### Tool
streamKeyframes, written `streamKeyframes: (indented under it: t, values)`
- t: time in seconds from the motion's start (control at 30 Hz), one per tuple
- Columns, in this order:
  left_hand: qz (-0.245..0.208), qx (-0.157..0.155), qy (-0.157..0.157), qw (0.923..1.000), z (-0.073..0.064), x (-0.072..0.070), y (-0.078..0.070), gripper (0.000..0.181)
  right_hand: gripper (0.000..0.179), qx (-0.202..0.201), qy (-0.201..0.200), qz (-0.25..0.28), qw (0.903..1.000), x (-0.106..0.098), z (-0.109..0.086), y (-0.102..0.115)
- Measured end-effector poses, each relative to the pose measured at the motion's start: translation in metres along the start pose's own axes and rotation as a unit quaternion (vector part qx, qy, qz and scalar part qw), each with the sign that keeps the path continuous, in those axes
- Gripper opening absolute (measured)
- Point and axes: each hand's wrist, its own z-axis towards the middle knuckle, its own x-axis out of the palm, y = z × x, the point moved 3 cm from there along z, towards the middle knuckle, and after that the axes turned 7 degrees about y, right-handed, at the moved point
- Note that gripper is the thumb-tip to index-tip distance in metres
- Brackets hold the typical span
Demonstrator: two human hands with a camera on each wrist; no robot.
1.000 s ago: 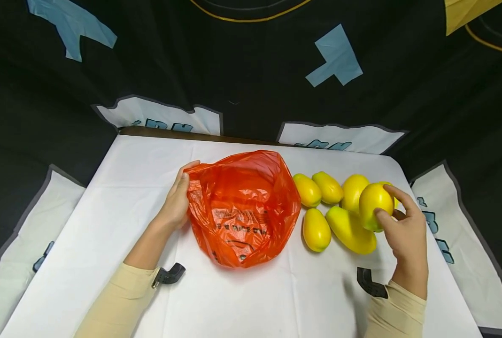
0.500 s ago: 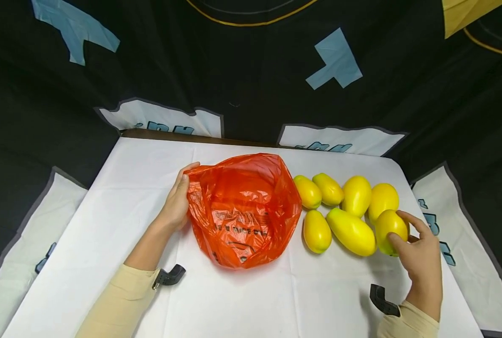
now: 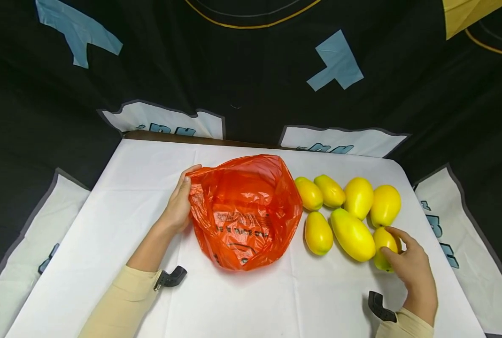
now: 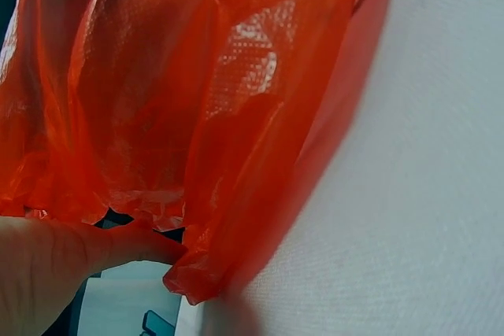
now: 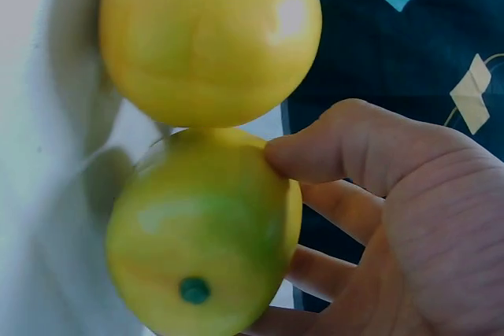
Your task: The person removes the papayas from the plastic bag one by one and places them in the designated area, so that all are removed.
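Note:
A red plastic bag (image 3: 244,216) stands wide-mouthed in the middle of the white table, dark print showing on its wall. My left hand (image 3: 176,206) pinches the bag's rim on its left side; in the left wrist view the thumb (image 4: 118,245) presses the thin plastic. On the right, my right hand (image 3: 415,265) grips a small yellow mango (image 3: 383,246) at the near right end of a group of mangoes. Its green stem end shows in the right wrist view, where the thumb (image 5: 307,151) lies on its side. A larger mango (image 3: 353,234) lies right beside it.
Several other yellow mangoes (image 3: 358,197) lie in two rows between the bag and my right hand. One mango (image 3: 310,193) lies right at the bag's right side. Black cloth (image 3: 242,70) with blue patches hangs behind the white table (image 3: 234,300).
My right hand has carried the small mango from over the group, rightward, then down and back left to the end of the near row. My left hand keeps hold of the bag.

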Motion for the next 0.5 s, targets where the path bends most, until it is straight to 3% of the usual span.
streamKeyframes:
  t: [0.13, 0.3, 0.5]
  values:
    - [0.002, 0.002, 0.001, 1.0, 0.0002, 0.0004, -0.0001, 0.048, 0.069, -0.018, 0.025, -0.019, 0.9993, 0.0018, 0.0026, -0.0001]
    - [0.018, 0.002, 0.004, 0.9998, -0.0001, 0.0004, -0.0005, 0.049, 0.069, -0.031, 0.028, -0.019, 0.999, 0.0027, 0.0036, -0.0003]
    - [0.093, -0.002, 0.002, 0.9957, -0.003, -0.0015, -0.0024, 0.049, 0.067, -0.06, 0.017, -0.028, 0.9977, 0.0028, 0.0002, -0.0005]
